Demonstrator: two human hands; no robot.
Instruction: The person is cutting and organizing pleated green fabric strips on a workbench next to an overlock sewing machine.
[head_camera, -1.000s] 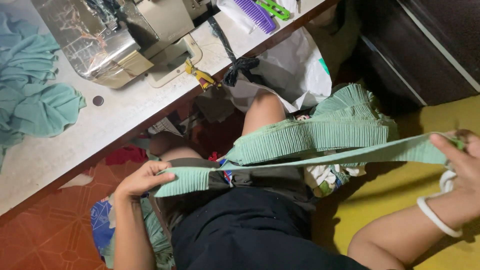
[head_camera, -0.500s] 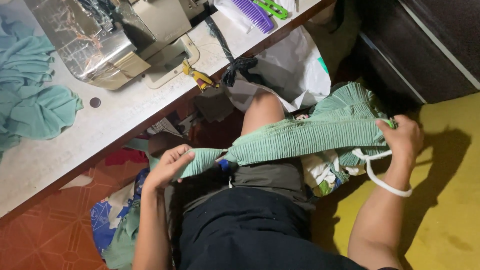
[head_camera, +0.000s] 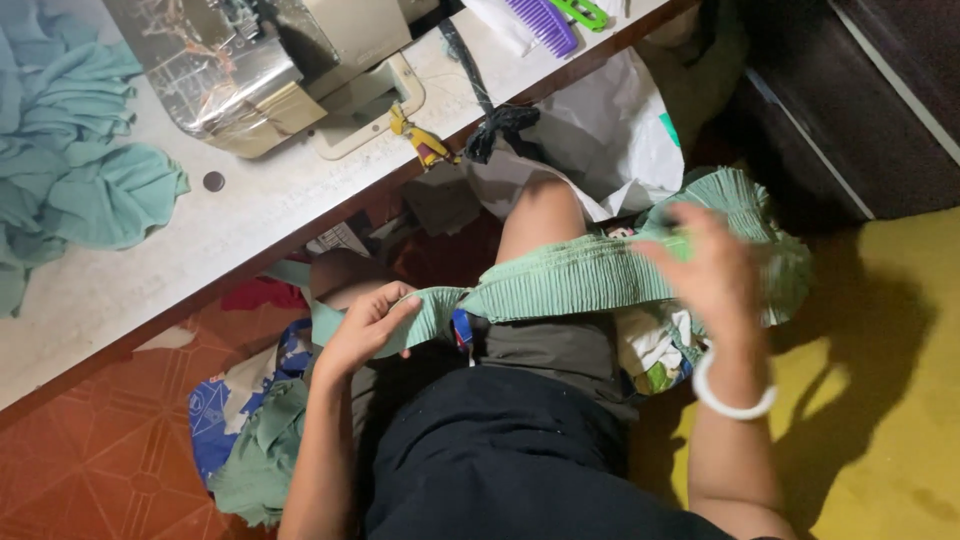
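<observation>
Both hands grip one pleated green band (head_camera: 570, 280): the left hand (head_camera: 368, 330) pinches its near end between thumb and curled fingers, just above the lap, while the right hand (head_camera: 705, 270) is closed loosely over the far end; motion blur there hides the exact finger hold. The band runs taut-ish between the two grips, across the knees, with its bunched remainder (head_camera: 770, 240) lying behind the right hand. By the look of it, the step in hand is drawing the band out along its length; a next pull would call for keeping the left pinch firm while the right slides further. Above the knees the surface (head_camera: 150, 290) carries a sewing machine (head_camera: 260, 70) and teal cloth (head_camera: 70, 160).
</observation>
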